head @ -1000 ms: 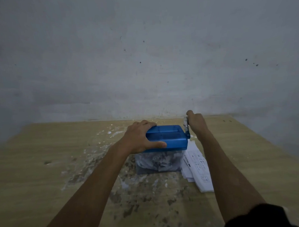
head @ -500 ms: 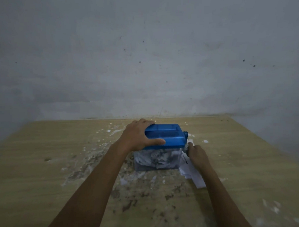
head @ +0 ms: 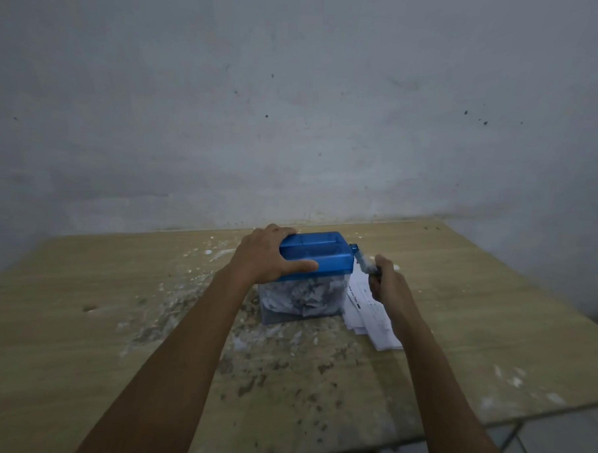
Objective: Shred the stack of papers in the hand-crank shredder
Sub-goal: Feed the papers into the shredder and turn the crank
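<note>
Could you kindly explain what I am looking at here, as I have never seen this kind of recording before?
There is no robot: a camera on a person's head looks forward and down at their own two arms. On the wooden table stands a small hand-crank shredder, with a blue top and a clear bin full of paper shreds. The left hand grips the blue top to steady it. The right hand holds the crank handle on the shredder's right side. The stack of papers waiting to be shredded lies on the table beside the bin, partly under the right forearm. Scraps and stains litter the table.
</note>
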Action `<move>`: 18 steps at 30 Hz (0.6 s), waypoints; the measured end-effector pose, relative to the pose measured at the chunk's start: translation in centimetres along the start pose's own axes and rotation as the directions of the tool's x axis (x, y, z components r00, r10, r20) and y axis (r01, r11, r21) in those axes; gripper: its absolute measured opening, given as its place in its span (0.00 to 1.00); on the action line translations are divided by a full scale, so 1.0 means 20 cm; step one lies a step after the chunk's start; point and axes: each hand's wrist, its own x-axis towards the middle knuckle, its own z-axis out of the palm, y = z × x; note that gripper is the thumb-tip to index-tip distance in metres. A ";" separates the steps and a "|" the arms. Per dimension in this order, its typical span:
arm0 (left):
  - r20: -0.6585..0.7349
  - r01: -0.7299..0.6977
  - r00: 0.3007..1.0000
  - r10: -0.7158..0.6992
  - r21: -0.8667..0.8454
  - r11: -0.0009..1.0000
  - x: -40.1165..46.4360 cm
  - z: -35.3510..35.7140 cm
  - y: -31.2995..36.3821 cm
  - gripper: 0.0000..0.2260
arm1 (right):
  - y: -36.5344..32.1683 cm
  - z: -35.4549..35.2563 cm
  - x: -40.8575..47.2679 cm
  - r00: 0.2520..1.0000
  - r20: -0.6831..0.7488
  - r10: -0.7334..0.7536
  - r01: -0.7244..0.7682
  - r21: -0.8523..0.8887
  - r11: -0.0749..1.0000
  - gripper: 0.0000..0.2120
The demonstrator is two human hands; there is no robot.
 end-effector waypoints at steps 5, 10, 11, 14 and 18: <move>0.045 0.001 0.999 -0.002 0.022 1.000 0.01 -0.02 0.00 0.47 | 0.08 -0.10 -0.03 0.991 -0.124 -0.042 0.002 -0.306 0.952 0.30; 0.067 -0.005 0.998 0.003 0.027 1.000 0.00 -0.06 0.01 0.53 | 0.28 -0.19 -0.06 0.978 -0.210 -0.009 -0.159 -0.768 0.620 0.20; 0.073 -0.008 0.997 0.006 0.022 1.000 0.00 -0.07 0.00 0.53 | 0.30 -0.19 -0.08 0.978 -0.210 -0.021 -0.155 -0.783 0.603 0.23; 0.081 -0.005 0.997 0.003 0.020 1.000 -0.01 -0.09 -0.04 0.54 | 0.31 -0.16 -0.09 0.978 -0.197 -0.064 -0.131 -0.827 0.547 0.30; 0.078 0.010 0.997 -0.011 0.019 1.000 -0.03 -0.11 -0.10 0.51 | 0.30 -0.14 -0.09 0.979 -0.197 -0.053 -0.139 -0.834 0.534 0.32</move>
